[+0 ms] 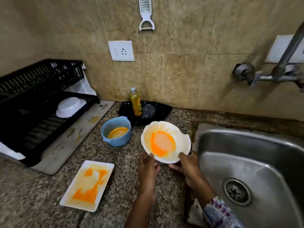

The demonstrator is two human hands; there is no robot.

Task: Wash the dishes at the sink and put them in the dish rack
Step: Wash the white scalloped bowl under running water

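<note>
Both hands, left [148, 165] and right [185, 163], clamped on near rim of bowl [165, 142], thumbs inside, fingers beneath, bowl tilted above counter [41, 199] beside sink [246, 162], probably for carrying orange residue to sink without spilling; rack [32, 112] far left.

White bowl [166, 142] smeared orange; blue cup [116, 131]; black rack [32, 102].
</note>
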